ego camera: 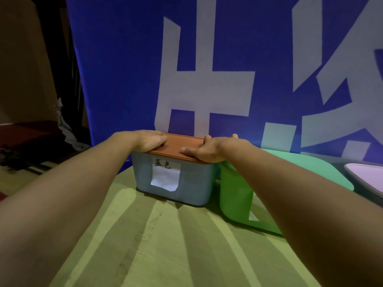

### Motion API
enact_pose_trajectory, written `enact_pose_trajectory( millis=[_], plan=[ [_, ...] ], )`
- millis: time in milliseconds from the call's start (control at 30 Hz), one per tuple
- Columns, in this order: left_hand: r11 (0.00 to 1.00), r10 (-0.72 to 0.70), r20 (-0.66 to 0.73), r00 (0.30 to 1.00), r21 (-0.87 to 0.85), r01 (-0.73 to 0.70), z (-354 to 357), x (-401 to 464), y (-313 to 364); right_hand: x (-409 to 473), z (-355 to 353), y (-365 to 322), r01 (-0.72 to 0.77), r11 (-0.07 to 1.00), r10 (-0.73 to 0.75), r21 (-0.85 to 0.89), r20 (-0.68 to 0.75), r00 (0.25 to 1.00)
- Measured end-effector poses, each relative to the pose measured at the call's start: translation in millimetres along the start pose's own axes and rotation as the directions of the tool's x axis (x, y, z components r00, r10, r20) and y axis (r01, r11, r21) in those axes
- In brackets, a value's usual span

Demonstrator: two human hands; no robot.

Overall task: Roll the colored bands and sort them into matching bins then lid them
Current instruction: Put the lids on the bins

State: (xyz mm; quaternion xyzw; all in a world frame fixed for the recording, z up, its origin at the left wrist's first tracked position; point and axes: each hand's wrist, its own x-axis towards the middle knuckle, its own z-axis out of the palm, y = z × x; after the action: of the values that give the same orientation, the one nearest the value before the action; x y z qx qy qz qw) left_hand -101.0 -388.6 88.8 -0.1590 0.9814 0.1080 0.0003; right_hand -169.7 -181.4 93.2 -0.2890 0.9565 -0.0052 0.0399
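A pale blue bin [192, 183] with a handwritten paper label [165, 175] stands on the wooden table. A brown lid [178, 146] lies on top of it. My left hand [149, 140] lies flat on the lid's left end. My right hand [204, 151] presses on the lid's right end, thumb stretched along the front edge. Right of it stands a green bin [234, 195] with a light green lid [310, 168], partly hidden behind my right forearm. No bands are in view.
A pink-lidded bin [366, 177] shows at the right edge. A blue banner with large white characters [207, 79] hangs close behind the bins. The round wooden table [165, 245] stretches toward me. Dark floor and clutter lie at the left.
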Motion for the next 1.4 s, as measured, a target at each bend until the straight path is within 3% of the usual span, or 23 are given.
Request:
enact_pose_trajectory(
  millis=[200,333,467,533,700,800,933,1033,1167,1333,1400],
  plan=[
    [0.999,0.032,-0.046,0.998,0.01,-0.031,8,-4,-7,-2,8,1,0.008,1.0,-0.007,0.024,-0.043,0.999],
    [1.0,0.001,-0.214,0.977,-0.011,-0.003,16,-3,-18,-1,16,2,0.016,0.999,-0.011,0.05,-0.094,0.996],
    [0.996,-0.087,-0.555,0.827,-0.077,0.053,30,-13,-18,-1,19,3,0.032,0.999,-0.027,0.036,-0.125,0.992],
    [0.985,-0.162,-0.635,0.755,-0.144,0.091,35,-21,-12,-4,20,4,0.033,0.999,-0.026,0.039,-0.15,0.988],
    [0.956,-0.256,-0.462,0.849,-0.252,0.151,31,-43,7,-21,15,4,0.066,0.994,-0.044,0.082,-0.24,0.97],
    [0.949,-0.244,-0.461,0.853,-0.293,0.113,19,-66,27,-38,7,8,0.141,0.984,-0.09,0.107,-0.381,0.92],
    [0.934,-0.212,-0.441,0.872,-0.355,0.048,10,-102,61,-88,-10,32,0.153,0.988,-0.13,0.024,-0.408,0.904],
    [0.938,-0.13,-0.438,0.89,-0.345,-0.033,9,-125,99,-140,-19,73,0.136,0.989,-0.145,-0.05,-0.392,0.908],
    [0.917,0.103,-0.465,0.879,-0.297,-0.265,19,-146,181,-205,-17,154,0.089,0.983,-0.139,-0.16,-0.339,0.931],
    [0.872,0.454,-0.32,0.832,-0.035,-0.489,54,-161,294,-263,-3,265,-0.009,0.988,-0.033,-0.157,-0.264,0.964],
    [0.848,0.526,-0.238,0.817,0.072,-0.525,74,-162,332,-276,5,299,-0.07,0.982,0.03,-0.177,-0.219,0.975]
  ],
)
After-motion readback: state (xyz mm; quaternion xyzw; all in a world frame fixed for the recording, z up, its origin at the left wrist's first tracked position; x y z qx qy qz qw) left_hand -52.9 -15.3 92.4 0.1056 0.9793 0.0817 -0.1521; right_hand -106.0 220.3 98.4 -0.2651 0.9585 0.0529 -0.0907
